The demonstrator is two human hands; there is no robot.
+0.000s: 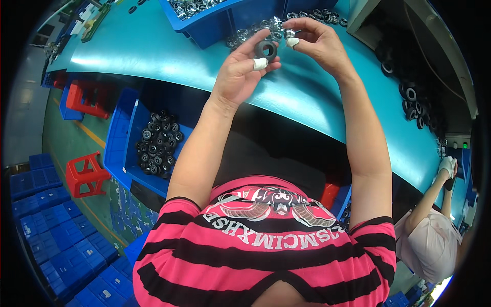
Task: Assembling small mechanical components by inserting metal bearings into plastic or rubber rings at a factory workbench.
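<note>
A black ring-shaped tyre (265, 50) is held upright between the thumb and fingers of my left hand (246, 64), its round hole facing me. To its right, my right hand (321, 47) pinches a small shiny metal wheel hub (290, 34) between thumb and fingertips. The two parts are apart, both raised over the teal table (307, 89). White wrapping covers each thumb. Behind my hands lies a heap of similar silvery hubs (266, 25), partly hidden by my fingers.
A blue bin (204, 28) of hubs stands at the far side. More black tyres (411, 94) lie on the right. Below the table's left edge, a blue crate (130, 135) holds several black wheels (158, 143). Red stools (86, 174) stand left; a co-worker (432, 235) sits at right.
</note>
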